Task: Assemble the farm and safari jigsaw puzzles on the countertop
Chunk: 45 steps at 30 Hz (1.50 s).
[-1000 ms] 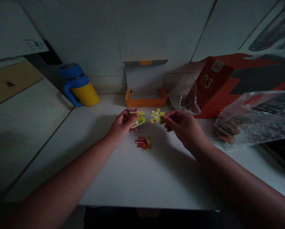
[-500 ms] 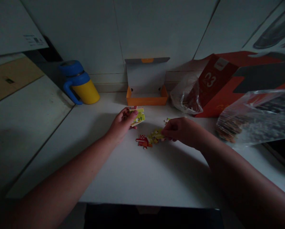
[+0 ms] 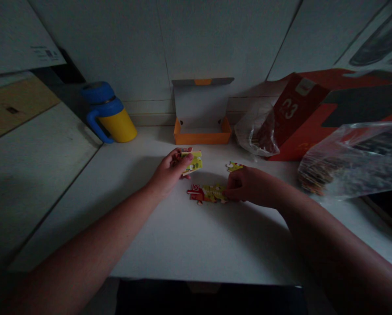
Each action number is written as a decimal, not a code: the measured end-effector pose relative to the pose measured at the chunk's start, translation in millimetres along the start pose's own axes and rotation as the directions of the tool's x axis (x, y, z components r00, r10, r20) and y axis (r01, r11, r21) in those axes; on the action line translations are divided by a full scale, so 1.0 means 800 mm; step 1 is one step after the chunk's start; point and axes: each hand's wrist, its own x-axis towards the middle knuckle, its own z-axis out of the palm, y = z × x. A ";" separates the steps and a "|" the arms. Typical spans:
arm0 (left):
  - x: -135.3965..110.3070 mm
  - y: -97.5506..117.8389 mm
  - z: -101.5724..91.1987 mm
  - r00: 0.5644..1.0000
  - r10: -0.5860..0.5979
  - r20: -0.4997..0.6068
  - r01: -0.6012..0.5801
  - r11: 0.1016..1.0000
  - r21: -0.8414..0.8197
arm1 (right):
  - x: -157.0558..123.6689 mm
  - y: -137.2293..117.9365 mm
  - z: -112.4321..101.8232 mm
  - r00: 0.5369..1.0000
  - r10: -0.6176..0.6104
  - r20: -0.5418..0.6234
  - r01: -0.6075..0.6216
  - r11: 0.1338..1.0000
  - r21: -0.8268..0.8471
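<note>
My left hand is closed around a small stack of green jigsaw puzzle pieces, thumb on top, held above the white table. Below it lies a short strip of joined puzzle pieces, red with a barn picture at the left end and yellow-green toward the right. The fingers of my right hand are pinched on a puzzle piece at the strip's right end, which they mostly cover. A separate green puzzle piece lies just behind this hand, partly hidden by it.
An open orange box stands against the wall. At back left is a blue and yellow jug. On the right are a large red box, a clear plastic bag and another plastic bag with brown contents.
The right end of the strip has come down level, in line with the red part. My right hand has shifted slightly toward me, uncovering more of the loose piece. My left hand moved slightly right.
</note>
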 end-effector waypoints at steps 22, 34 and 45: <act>0.001 -0.003 0.000 0.999 0.031 0.018 -0.031 0.999 0.024 | -0.002 -0.028 0.040 0.940 -0.057 -0.335 -0.050 0.952 -0.303; 0.003 -0.005 -0.003 0.998 0.053 0.019 -0.053 0.999 0.009 | 0.002 0.018 -0.013 0.779 0.003 -0.627 -0.187 0.955 -0.229; 0.003 -0.004 -0.003 0.999 0.038 0.001 -0.038 0.999 0.035 | 0.017 0.066 -0.005 0.922 -0.047 -0.383 -0.138 0.888 -0.440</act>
